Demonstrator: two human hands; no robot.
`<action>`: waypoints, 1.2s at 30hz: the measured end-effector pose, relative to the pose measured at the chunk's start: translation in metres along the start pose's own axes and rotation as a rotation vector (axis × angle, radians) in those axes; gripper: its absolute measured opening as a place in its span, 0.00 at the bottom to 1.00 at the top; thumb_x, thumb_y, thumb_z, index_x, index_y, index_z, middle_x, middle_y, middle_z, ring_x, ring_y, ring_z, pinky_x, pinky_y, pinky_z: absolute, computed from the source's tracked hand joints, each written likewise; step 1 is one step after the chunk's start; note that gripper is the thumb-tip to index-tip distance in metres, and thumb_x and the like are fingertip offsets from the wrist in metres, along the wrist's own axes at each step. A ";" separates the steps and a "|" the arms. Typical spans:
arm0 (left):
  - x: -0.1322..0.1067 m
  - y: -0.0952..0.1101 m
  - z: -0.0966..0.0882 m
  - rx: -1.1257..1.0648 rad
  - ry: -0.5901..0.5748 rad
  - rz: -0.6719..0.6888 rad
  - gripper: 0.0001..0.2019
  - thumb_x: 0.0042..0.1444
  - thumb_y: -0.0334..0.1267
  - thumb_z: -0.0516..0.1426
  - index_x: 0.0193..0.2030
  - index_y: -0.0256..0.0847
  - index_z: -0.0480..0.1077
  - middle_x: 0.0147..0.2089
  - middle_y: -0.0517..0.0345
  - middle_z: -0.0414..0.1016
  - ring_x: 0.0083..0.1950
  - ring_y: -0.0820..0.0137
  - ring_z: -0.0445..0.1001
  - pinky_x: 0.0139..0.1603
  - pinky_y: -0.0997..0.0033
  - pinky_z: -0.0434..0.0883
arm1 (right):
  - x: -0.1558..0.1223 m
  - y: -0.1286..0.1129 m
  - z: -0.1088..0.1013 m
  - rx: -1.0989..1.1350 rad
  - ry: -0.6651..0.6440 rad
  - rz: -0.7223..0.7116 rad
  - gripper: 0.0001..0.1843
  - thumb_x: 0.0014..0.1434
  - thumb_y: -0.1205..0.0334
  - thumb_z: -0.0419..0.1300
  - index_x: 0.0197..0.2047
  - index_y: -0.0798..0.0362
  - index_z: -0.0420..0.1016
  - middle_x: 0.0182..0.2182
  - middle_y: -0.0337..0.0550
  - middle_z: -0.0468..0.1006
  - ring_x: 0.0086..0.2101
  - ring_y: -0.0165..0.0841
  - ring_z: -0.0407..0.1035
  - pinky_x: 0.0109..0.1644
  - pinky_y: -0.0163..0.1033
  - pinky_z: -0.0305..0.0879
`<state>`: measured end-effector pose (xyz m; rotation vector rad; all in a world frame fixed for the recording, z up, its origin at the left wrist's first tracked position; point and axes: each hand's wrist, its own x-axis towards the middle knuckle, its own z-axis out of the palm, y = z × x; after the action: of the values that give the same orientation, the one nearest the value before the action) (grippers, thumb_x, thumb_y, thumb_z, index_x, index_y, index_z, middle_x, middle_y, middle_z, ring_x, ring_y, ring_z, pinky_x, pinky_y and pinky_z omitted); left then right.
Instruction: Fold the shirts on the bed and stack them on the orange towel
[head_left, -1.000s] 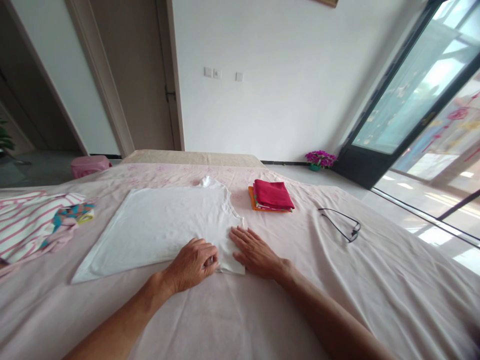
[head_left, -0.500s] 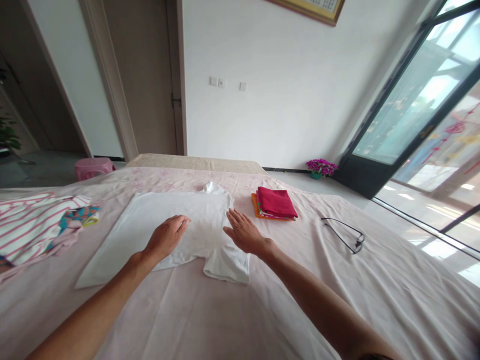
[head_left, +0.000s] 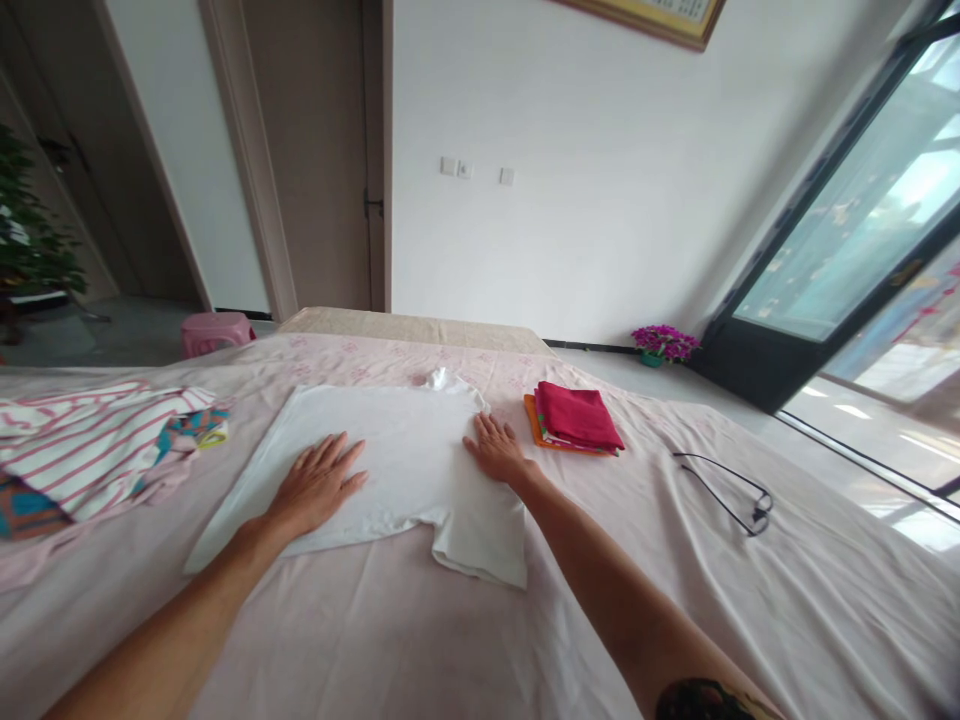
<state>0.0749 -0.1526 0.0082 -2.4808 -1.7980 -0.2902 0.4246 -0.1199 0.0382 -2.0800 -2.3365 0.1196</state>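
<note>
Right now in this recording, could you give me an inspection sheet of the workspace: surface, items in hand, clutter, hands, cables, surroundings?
Surface: pink cloth, wrinkled toward the right.
Items in hand: white shirt, spread out; near sleeve laid out, far sleeve looks bunched.
Clutter: loose heap of clothes at left, striped one on top; folded stack beyond the right hand, red cloth uppermost; dark-framed glasses at right, arms unfolded.
Hands: left hand palm down over the shirt's body, right hand palm down near its neckline; both open, neither gripping. Firm contact: cannot tell.
Cables: nothing seen.
Surroundings: white wall, pink stool, purple flowers, leafy plant, glazed door.
</note>
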 end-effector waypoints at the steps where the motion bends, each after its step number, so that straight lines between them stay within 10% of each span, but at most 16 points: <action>1: 0.000 -0.001 0.000 0.002 0.000 -0.002 0.30 0.66 0.53 0.45 0.71 0.45 0.58 0.75 0.48 0.53 0.76 0.57 0.49 0.72 0.51 0.48 | 0.000 0.004 -0.002 -0.016 -0.001 0.019 0.39 0.70 0.42 0.34 0.75 0.59 0.43 0.73 0.51 0.39 0.71 0.40 0.35 0.72 0.53 0.33; 6: -0.002 0.002 -0.001 -0.015 0.005 -0.007 0.30 0.66 0.53 0.46 0.71 0.44 0.58 0.75 0.45 0.51 0.76 0.55 0.49 0.72 0.49 0.48 | -0.009 -0.011 -0.008 -0.068 0.066 0.086 0.39 0.70 0.42 0.35 0.75 0.59 0.42 0.73 0.50 0.39 0.71 0.40 0.33 0.72 0.53 0.27; 13: -0.014 0.002 -0.010 -0.063 0.030 0.021 0.29 0.66 0.52 0.45 0.71 0.44 0.59 0.75 0.45 0.53 0.75 0.55 0.50 0.71 0.48 0.49 | -0.042 -0.045 0.003 0.016 0.061 -0.333 0.37 0.71 0.42 0.35 0.75 0.53 0.44 0.73 0.47 0.43 0.71 0.38 0.37 0.72 0.52 0.35; 27: -0.095 -0.086 -0.020 -0.022 0.068 0.000 0.29 0.65 0.52 0.46 0.70 0.47 0.59 0.74 0.49 0.56 0.74 0.57 0.54 0.71 0.49 0.55 | -0.080 0.017 -0.004 0.038 0.192 -0.287 0.29 0.70 0.54 0.46 0.69 0.59 0.60 0.68 0.55 0.60 0.67 0.41 0.53 0.71 0.53 0.44; 36: -0.154 -0.122 -0.049 -0.218 0.061 0.107 0.20 0.61 0.51 0.53 0.57 0.55 0.72 0.62 0.62 0.74 0.64 0.63 0.71 0.67 0.64 0.66 | -0.164 0.046 -0.041 0.212 0.092 -0.649 0.24 0.61 0.68 0.54 0.57 0.42 0.76 0.54 0.42 0.78 0.54 0.37 0.71 0.60 0.47 0.66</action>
<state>-0.0930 -0.2661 0.0201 -2.6676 -1.6854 -0.5779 0.4919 -0.2757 0.0833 -1.1375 -2.6577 0.2385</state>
